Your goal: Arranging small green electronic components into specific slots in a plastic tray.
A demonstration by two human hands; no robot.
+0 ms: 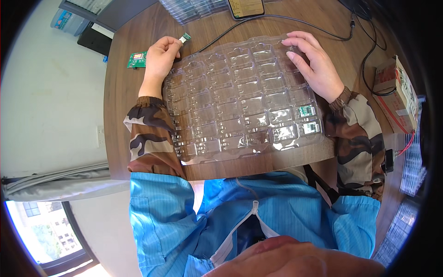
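Observation:
Between the thumb and fingers of my left hand (pixel 164 56) is a small green circuit board (pixel 185 37), held beyond the tray's far left corner. A clear plastic tray (pixel 244 94) with rows of moulded pockets lies on the table in front of me. Two pockets in its right column, near the front, hold small boards: one green board (pixel 306 111) and, just nearer, a second board (pixel 311 128). My right hand (pixel 316 60) rests at the tray's far right corner, fingers apart. Left of my left wrist lies a larger green board (pixel 136 60) with a lit red display.
Behind the tray, a black cable (pixel 277 18) crosses the wooden table (pixel 138 34). A phone (pixel 247 8) and stacked clear trays (pixel 191 10) stand at the far edge. On the right is a cardboard box (pixel 394 94), with more clear trays (pixel 412 171) beyond it.

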